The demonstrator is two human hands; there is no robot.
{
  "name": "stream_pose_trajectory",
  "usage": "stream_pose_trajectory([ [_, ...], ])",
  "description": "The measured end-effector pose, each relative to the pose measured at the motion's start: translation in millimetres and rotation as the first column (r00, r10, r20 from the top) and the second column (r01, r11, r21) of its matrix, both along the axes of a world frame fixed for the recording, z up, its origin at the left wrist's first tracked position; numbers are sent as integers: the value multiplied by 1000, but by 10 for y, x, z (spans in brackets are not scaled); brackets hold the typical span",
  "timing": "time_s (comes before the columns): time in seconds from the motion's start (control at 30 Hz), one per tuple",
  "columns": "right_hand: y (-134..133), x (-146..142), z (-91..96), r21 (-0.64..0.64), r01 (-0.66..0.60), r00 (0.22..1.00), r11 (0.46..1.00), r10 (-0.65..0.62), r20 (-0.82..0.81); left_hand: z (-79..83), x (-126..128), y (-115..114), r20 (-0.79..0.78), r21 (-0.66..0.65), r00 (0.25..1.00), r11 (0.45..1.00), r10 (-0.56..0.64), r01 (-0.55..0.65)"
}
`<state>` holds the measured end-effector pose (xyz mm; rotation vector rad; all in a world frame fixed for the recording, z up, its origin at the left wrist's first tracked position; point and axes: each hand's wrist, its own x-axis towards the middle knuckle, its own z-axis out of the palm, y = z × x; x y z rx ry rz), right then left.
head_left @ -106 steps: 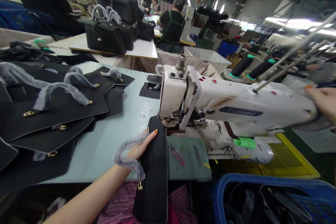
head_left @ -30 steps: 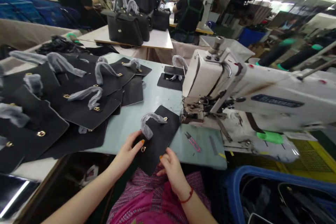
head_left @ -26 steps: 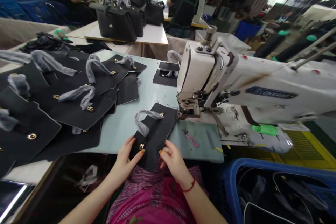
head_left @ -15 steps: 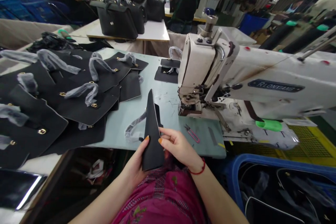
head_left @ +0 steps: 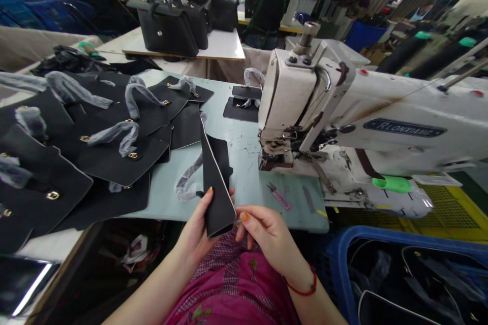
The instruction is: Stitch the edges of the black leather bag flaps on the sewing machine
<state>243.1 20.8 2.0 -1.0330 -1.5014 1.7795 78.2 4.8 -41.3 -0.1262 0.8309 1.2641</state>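
My left hand (head_left: 198, 226) grips a black bag panel (head_left: 214, 183) with a pale edge, held tilted above the table's front edge. Its thumb lies on the near face and its other fingers go behind. A plastic-wrapped handle (head_left: 186, 177) hangs out on the panel's left side, and a darker flap shows behind it on the right. Close by the panel's lower right corner is my right hand (head_left: 267, 236), its thumb and forefinger pressed together. Whatever is between those fingertips, if anything, is too small to see.
A sewing machine (head_left: 305, 101) stands on the right, with pink-handled thread snips (head_left: 279, 196) in front. Black panels with wrapped handles (head_left: 114, 157) overlap on the left. A blue basket (head_left: 339, 254) of pieces is at lower right. Finished bags (head_left: 168, 30) and a person (head_left: 269, 2) are behind.
My right hand has slid down from the middle of the panel's right edge to its lower corner. The panel has turned, its top swinging left, so more of the flap behind shows.
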Motion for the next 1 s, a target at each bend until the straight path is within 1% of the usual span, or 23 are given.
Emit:
stream_pose_trajectory([
  [0.07, 10, -4, -1, 14, -5, 999, 1000, 5, 39, 17, 6, 14, -56, -18, 998, 1000, 15, -16],
  [0.13, 25, -3, -15, 31, -14, 996, 999, 12, 85, 34, 4, 35, -151, -30, 987, 998, 53, -58],
  [0.23, 49, -8, -65, 48, -8, 990, 999, 1, 143, 47, -10, 76, -340, 3, 930, 989, 137, -145],
  [0.27, 59, -14, -87, 42, 1, 988, 999, -7, 153, 48, -15, 95, -389, 25, 908, 987, 154, -157],
  [0.33, 88, -30, -142, 18, 27, 988, 999, -29, 151, 52, -21, 153, -462, 54, 871, 985, 168, -161],
  [0.43, 181, -49, -247, -16, 93, 990, 996, -90, 109, 51, -12, 321, -530, 78, 836, 990, 144, -121],
  [0.5, 286, -50, -322, -10, 152, 985, 988, -150, 88, 34, 7, 497, -546, 100, 829, 992, 119, -77],
  [0.6, 491, -38, -416, 16, 238, 968, 971, -239, 82, -12, 56, 821, -535, 133, 841, 991, 77, -7],
  [0.7, 691, -29, -477, 21, 312, 947, 950, -313, 67, -56, 110, 1130, -533, 130, 846, 991, 33, 43],
  [0.77, 787, -34, -498, 12, 359, 932, 933, -359, 46, -76, 131, 1285, -536, 123, 844, 990, 4, 74],
  [0.87, 860, -53, -499, -4, 397, 918, 918, -397, 16, -104, 125, 1430, -541, 147, 841, 984, -5, 101],
  [1.0, 880, -74, -478, 16, 421, 907, 907, -421, 14, -166, 82, 1517, -542, 156, 839, 978, -35, 141],
])
